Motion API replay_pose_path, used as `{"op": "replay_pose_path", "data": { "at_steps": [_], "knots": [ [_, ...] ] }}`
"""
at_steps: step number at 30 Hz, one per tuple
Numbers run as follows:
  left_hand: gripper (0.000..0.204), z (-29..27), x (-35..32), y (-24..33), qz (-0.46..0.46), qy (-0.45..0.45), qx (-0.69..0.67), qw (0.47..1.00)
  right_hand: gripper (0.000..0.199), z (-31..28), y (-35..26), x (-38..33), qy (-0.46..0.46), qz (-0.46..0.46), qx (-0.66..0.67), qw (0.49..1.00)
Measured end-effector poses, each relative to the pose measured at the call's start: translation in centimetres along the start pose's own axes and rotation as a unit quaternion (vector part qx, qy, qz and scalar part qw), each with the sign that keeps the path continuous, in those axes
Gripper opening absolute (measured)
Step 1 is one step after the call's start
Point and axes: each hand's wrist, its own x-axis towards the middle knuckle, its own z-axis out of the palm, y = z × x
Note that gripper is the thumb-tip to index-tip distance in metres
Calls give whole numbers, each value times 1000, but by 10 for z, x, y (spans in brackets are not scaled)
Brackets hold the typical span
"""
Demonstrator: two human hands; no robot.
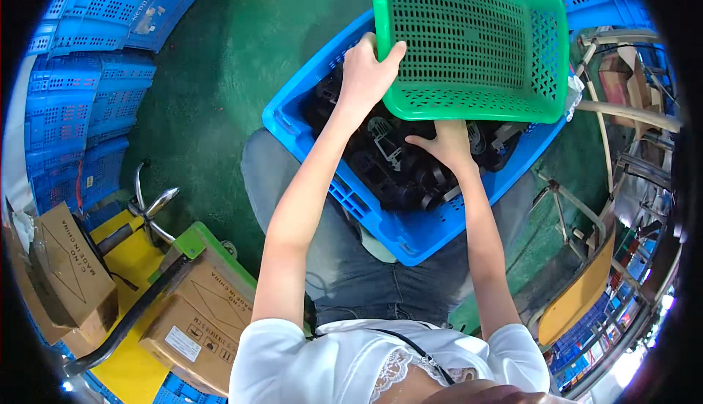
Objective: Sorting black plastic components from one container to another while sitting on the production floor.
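My left hand point(367, 71) is closed on the left rim of a green plastic basket point(469, 104), which is tilted and shows its perforated inside with nothing in it. Below the basket sits a blue crate point(410, 239) between my knees. Several black plastic parts point(395, 177), some with grey pieces, lie heaped in the crate. My right hand point(448, 144) reaches over these parts and up beneath the basket's near edge. Its thumb stretches out to the left, apart from the rest of the hand; the other fingers are hidden behind the basket.
Blue crates point(91, 104) stand stacked at the left on the green floor point(212, 75). Cardboard boxes point(201, 323) and a yellow panel point(132, 257) are at the lower left, near a metal chair base point(150, 206). A metal-framed rack point(622, 111) stands at the right.
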Motion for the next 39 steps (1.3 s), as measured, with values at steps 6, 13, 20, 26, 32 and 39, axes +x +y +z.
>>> {"op": "replay_pose_path", "data": {
  "at_steps": [6, 13, 20, 26, 32, 39],
  "knots": [
    [7, -1, 7, -8, -12, 3, -336, 942, 68, -8, -6, 2, 3, 5, 36, 999],
    [13, -18, 15, -14, -15, -18, -454, 891, 51, -76, -60, -20, 5, -17, 22, 1000],
    [21, -33, 17, -8, -23, -61, -435, 898, 45, -170, -90, 12, 216, 57, 250, 942],
    [12, -9, 43, -41, 15, -80, -389, 917, 44, -178, -65, 71, 270, -108, -38, 956],
    [18, -26, 30, -26, 47, -30, -409, 911, 76, -120, -78, -17, -267, 27, 85, 960],
    [12, -29, 26, -15, -33, -83, -441, 893, 101, -19, -78, -79, -193, 50, -79, 977]
  ]
}}
